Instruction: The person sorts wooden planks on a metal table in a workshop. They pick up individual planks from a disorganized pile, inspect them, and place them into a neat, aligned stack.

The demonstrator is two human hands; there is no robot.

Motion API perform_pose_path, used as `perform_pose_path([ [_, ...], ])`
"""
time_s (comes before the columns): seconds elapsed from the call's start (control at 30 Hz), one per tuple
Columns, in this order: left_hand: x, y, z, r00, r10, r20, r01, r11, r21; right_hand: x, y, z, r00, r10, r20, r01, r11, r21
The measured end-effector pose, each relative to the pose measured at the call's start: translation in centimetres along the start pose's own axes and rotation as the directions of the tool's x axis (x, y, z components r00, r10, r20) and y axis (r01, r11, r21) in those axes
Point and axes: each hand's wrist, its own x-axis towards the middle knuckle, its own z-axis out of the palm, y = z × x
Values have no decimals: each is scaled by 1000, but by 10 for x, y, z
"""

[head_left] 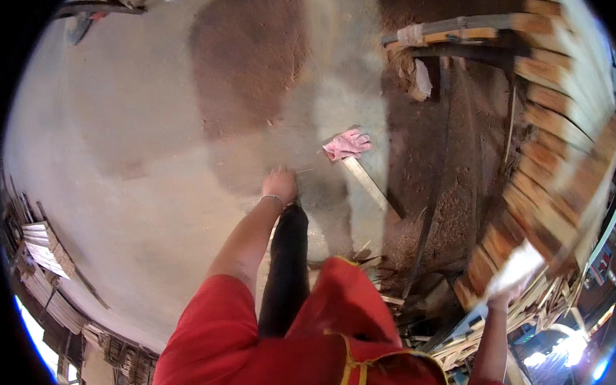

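My left hand [280,184], with a thin band at its wrist, reaches forward just past my dark-trousered leg [288,253]. The back of the hand faces up and its fingertips are hidden, so I cannot tell whether it holds anything. Off to the right, my right hand [506,296] grips a pale, cloth-like piece [519,268], blurred by motion, beside the stacked timber. A pink work glove [348,144] lies on the floor ahead, right of my left hand. Touching its lower edge is a flat pale wood strip [367,183].
Stacked wooden blocks [547,138] curve along the right side, with thin offcuts [538,327] below. A bar with wrapped cloth [411,35] juts over dark, sawdust-strewn ground [449,220]. Slatted pieces [45,248] stand at the far left of the concrete floor [124,132].
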Motion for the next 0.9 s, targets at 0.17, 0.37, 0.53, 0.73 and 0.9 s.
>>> perform_pose_path([
  [0.17,129,28,89,999,4,-54,-6,999,-36,-5,13,-12,999,8,41,-2,988,-154],
  [0.37,226,82,122,976,-219,4,219,972,-90,-7,8,-13,995,75,72,-55,969,-242],
  [0.53,216,89,108,977,-203,57,210,906,-367,-10,4,-7,991,87,99,-59,965,-254],
  [0.73,31,85,33,958,153,-244,-276,729,-626,-35,-16,-19,992,101,71,-85,974,-209],
  [0.9,-165,134,-67,819,570,55,-539,800,-264,3,-67,0,990,130,61,-120,983,-141],
])
